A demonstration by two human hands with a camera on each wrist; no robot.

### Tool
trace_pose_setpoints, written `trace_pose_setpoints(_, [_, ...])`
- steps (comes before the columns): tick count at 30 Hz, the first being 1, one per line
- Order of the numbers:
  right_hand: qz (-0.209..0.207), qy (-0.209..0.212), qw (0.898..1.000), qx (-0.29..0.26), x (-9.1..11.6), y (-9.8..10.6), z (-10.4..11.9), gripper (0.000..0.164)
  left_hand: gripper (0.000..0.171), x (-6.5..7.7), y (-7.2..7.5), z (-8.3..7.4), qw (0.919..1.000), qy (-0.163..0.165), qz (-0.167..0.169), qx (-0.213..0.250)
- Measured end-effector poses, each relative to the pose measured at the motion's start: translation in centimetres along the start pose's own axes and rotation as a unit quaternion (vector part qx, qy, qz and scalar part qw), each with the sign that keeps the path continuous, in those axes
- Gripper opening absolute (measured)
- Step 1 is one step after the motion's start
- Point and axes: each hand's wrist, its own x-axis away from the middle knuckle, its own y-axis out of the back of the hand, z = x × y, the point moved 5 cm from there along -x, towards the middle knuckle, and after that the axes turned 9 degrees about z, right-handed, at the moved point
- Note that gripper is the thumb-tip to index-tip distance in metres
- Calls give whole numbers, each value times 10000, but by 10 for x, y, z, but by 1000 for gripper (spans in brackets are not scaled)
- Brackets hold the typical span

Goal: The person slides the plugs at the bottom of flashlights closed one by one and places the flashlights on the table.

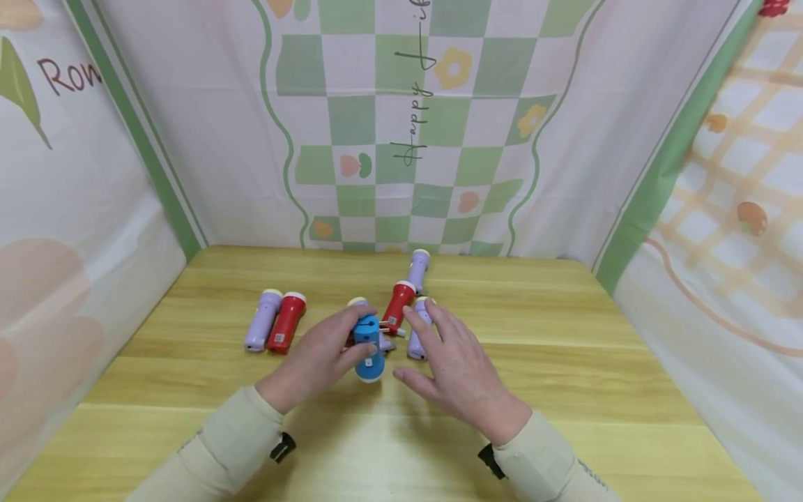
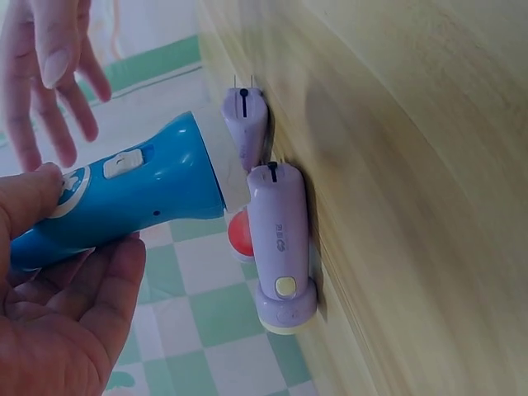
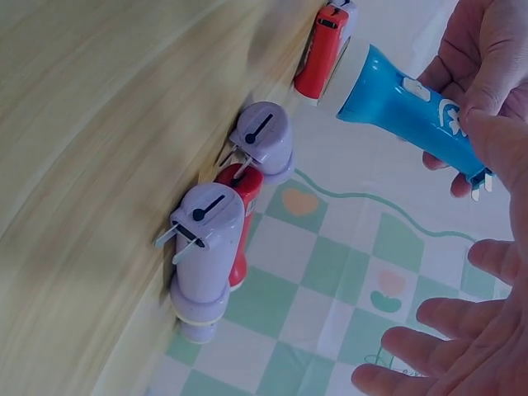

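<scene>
My left hand (image 1: 320,352) grips a blue flashlight (image 2: 124,194) above the table, thumb on one side and fingers beneath. Its pale lens end points down toward me in the head view, and metal plug prongs stick out of its tail. My right hand (image 1: 461,362) is spread beside it, fingers extended, holding nothing. In the right wrist view the right fingers (image 3: 437,355) are apart from the blue flashlight. Just beyond the hands lie a purple flashlight (image 1: 417,341), a red flashlight (image 1: 399,307), and another purple flashlight (image 1: 386,343) partly hidden behind the blue one.
At the left, a purple flashlight (image 1: 262,322) and a red flashlight (image 1: 287,322) lie side by side. Farther back is another purple flashlight (image 1: 418,268). Everything rests on a wooden table (image 1: 533,321), enclosed by printed cloth (image 1: 245,139) at the back and sides.
</scene>
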Motion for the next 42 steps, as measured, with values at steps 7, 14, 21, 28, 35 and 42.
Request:
trace_pose_setpoints(7, [-184,136,9997,-67,-1,3,3,79,53,0,-3,-5,9991,-322,155,229])
trace_pose_setpoints(14, [-540,394,9976,-196,-2,7,8,69,66,0,-8,-13,9964,-651,417,334])
trace_pose_setpoints(21, [-719,690,9943,-387,-2,9,13,64,74,0,-13,-20,9943,-848,593,244])
trace_pose_setpoints(28, [-846,823,9925,-309,0,9,14,62,74,0,-15,-21,9934,-801,741,367])
trace_pose_setpoints(35, [-866,969,9905,-437,1,9,17,57,69,-1,-17,-22,9909,-972,777,505])
trace_pose_setpoints(42, [-834,1064,9882,-716,1,10,19,62,60,-1,-20,-21,9894,-975,782,737])
